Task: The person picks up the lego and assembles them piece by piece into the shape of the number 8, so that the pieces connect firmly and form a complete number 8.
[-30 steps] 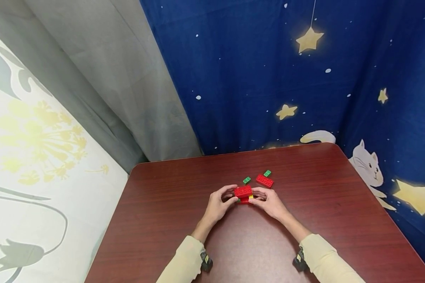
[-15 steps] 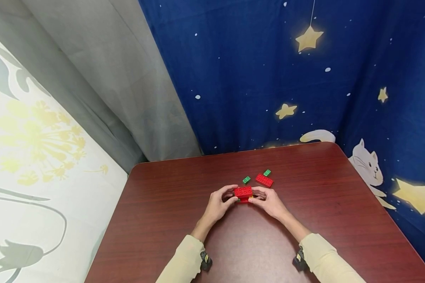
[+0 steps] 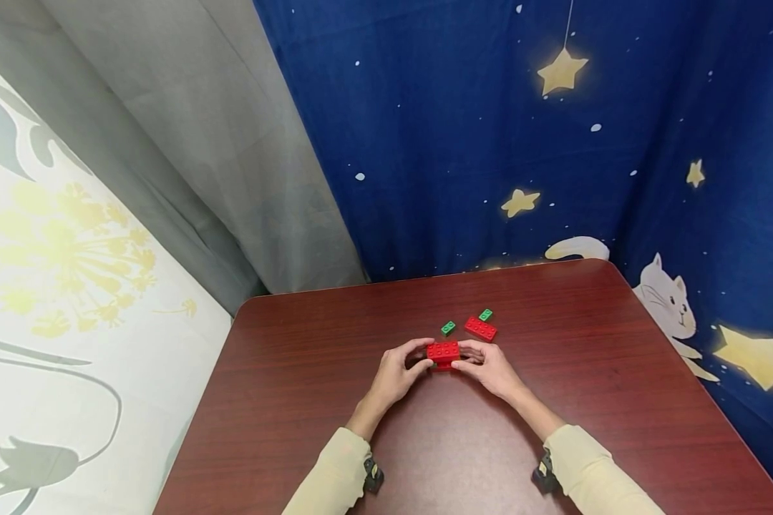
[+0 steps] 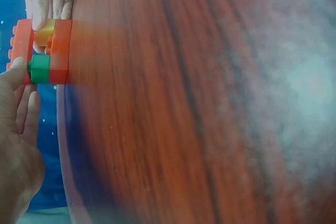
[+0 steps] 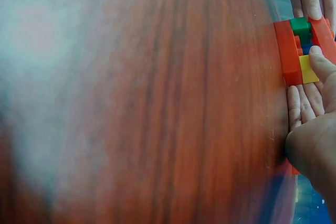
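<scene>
Both hands pinch a red toy building brick (image 3: 443,351) from its two ends, studs facing up. My left hand (image 3: 394,373) has its thumb at the near left corner, with fingers behind. Opposite it, my right hand (image 3: 493,370) reaches in with its thumb low by the near right corner. Beneath that brick, a small green brick (image 4: 40,70) stands at the left end and a yellow brick (image 5: 308,70) at the right end of a lower red brick (image 5: 287,53). A gap shows between the two small bricks. In the right wrist view the upper brick leans slightly.
Behind the hands lie a loose green brick (image 3: 448,328), another red brick (image 3: 480,329) and a second small green brick (image 3: 486,315). They are on a dark red wooden table (image 3: 283,400). A blue star-patterned curtain (image 3: 438,143) hangs beyond its far edge.
The upper red brick has levelled and come down slightly over the bricks below, covering the yellow that showed in the head view. Both hands keep their hold and barely move.
</scene>
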`<state>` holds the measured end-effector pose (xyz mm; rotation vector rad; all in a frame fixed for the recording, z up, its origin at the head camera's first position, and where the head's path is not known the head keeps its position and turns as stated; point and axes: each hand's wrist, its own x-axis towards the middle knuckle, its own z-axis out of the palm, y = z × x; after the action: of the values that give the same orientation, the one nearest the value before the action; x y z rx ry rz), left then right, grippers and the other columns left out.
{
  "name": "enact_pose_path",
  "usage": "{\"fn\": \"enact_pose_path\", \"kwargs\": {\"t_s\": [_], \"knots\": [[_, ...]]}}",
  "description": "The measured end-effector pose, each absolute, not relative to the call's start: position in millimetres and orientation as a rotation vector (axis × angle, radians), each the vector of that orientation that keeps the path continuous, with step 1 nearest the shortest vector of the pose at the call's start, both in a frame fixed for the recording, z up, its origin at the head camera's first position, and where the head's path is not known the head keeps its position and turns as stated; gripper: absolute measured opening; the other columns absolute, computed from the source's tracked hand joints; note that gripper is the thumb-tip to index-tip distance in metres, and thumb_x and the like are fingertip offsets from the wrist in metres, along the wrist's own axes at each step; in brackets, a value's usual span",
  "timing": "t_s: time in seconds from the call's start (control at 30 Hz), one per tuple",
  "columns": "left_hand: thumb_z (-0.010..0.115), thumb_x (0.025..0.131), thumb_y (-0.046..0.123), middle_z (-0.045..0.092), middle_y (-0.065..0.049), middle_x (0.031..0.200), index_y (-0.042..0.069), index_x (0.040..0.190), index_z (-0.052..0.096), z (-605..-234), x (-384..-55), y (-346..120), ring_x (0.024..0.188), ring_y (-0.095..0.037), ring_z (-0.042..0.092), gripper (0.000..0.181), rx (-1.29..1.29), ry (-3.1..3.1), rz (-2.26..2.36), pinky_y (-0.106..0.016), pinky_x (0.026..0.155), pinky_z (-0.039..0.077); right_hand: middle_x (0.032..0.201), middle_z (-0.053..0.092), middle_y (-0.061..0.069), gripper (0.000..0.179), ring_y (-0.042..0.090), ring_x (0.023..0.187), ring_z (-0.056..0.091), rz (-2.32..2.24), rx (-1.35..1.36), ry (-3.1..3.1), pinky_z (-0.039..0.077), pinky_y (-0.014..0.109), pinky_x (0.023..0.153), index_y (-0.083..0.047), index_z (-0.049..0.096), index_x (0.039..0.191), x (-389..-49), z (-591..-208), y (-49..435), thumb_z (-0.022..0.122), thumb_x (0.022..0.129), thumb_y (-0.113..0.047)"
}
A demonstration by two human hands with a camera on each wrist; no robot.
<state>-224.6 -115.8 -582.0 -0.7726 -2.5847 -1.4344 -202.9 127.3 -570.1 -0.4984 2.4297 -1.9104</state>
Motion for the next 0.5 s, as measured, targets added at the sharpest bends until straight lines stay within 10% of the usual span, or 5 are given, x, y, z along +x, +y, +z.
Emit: {"fn": "enact_pose_path", "kwargs": {"t_s": [0.5], "knots": [[0.08,0.096,0.014,0.075,-0.005,0.128,0.013,0.139,0.07,-585,-224,-117,0.109,-0.013,0.074,0.044,-0.81,-2.559,-1.358,-0.036,0.092,0.061,0.124,0.073,0.025,0.04,0.04,0.108,0.073,-1.936,-0.454,2.404,0.057,0.02,0.085,0.01,0.068,0.13,-217,-603,130,0.08,0.093,0.001]]}}
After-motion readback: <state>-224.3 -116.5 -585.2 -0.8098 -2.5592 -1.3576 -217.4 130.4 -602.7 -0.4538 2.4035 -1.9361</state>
